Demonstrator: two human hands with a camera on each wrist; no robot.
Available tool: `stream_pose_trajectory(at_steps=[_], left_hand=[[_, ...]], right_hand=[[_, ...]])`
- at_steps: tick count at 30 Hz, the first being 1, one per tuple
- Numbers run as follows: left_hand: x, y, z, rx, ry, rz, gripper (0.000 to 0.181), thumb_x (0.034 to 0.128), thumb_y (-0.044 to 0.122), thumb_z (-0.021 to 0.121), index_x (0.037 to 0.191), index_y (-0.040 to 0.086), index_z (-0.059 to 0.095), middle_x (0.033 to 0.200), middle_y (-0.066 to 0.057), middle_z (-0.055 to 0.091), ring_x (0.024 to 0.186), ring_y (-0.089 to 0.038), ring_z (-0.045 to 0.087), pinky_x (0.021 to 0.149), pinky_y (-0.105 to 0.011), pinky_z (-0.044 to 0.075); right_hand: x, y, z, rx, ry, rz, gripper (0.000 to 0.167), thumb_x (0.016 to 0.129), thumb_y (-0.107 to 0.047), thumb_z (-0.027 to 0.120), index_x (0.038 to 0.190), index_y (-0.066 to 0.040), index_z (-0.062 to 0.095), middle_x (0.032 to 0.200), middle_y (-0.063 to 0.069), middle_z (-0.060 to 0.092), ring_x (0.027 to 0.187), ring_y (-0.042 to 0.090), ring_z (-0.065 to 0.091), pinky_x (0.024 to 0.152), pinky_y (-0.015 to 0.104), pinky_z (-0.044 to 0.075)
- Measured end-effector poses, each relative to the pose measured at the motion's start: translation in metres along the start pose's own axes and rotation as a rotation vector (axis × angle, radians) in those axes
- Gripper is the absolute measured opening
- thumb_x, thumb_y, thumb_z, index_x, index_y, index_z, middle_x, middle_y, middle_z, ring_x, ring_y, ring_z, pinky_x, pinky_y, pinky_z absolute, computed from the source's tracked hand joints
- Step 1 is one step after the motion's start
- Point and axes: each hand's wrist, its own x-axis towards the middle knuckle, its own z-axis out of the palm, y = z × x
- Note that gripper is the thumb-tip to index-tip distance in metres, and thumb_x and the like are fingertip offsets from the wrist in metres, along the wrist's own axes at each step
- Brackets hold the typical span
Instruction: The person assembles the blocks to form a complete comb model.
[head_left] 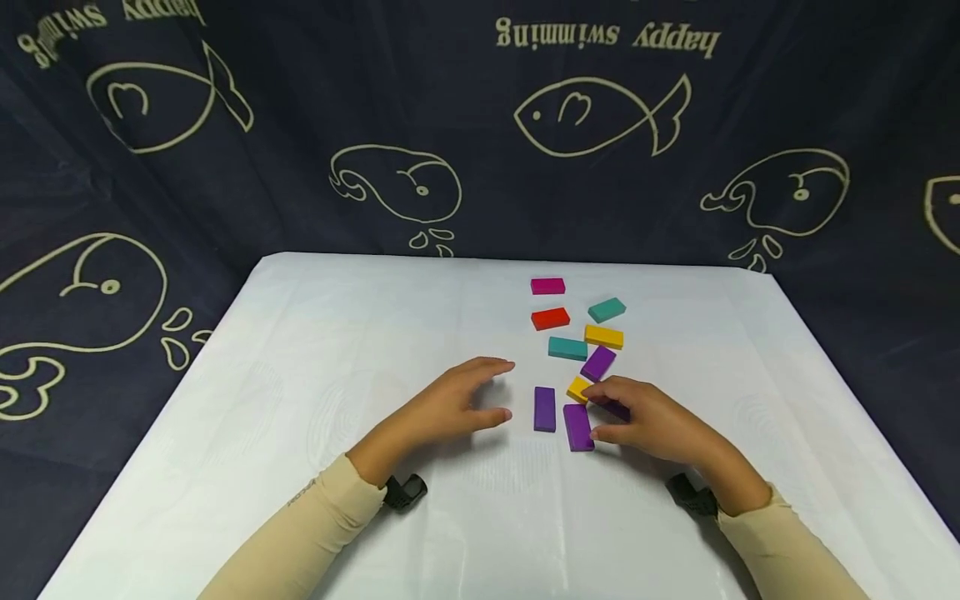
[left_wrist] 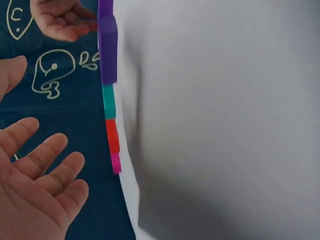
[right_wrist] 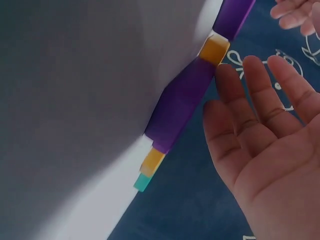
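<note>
My left hand hovers over the white table with thumb and fingers spread, holding nothing. To its right lies a dark purple block. My right hand is over a purple block, which it partly covers. Its fingertips are close to a small yellow block, and its thumb is beside another purple block; contact is hard to tell. In the right wrist view the right hand's fingers are loosely extended, with nothing gripped. The left wrist view shows the left palm and relaxed fingers.
Beyond the hands lie a further purple block, two teal blocks, a yellow block, a red block and a magenta block. The white table ends at a dark cloth with fish drawings.
</note>
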Motion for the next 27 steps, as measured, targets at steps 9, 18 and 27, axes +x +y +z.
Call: stream_pose_trajectory(at_steps=[9, 18, 27], left_hand=[[0.017, 0.011, 0.014, -0.021, -0.042, -0.015, 0.066, 0.0899, 0.032, 0.073, 0.147, 0.009, 0.048, 0.147, -0.005, 0.049, 0.136, -0.019, 0.044, 0.114, -0.038, 0.034], [0.03, 0.012, 0.029, 0.001, -0.069, -0.039, 0.065, 0.0898, 0.034, 0.072, 0.146, 0.009, 0.049, 0.145, -0.006, 0.051, 0.135, -0.02, 0.044, 0.114, -0.037, 0.034], [0.037, 0.012, 0.037, -0.043, -0.075, -0.037, 0.063, 0.0884, 0.032, 0.074, 0.142, 0.007, 0.053, 0.141, -0.006, 0.055, 0.131, -0.019, 0.049, 0.112, -0.032, 0.036]], right_hand=[[0.005, -0.005, 0.005, -0.027, -0.024, 0.005, 0.049, 0.083, -0.024, 0.081, 0.127, -0.011, 0.065, 0.125, -0.003, 0.063, 0.118, 0.018, 0.057, 0.103, 0.045, 0.046], [0.006, 0.0, 0.006, -0.028, -0.021, -0.01, 0.05, 0.084, -0.026, 0.081, 0.128, -0.011, 0.065, 0.124, 0.0, 0.063, 0.117, 0.021, 0.057, 0.102, 0.047, 0.047], [0.005, -0.002, 0.007, -0.019, -0.046, 0.033, 0.054, 0.083, -0.026, 0.082, 0.132, -0.013, 0.063, 0.13, 0.0, 0.061, 0.126, 0.025, 0.053, 0.107, 0.051, 0.042]])
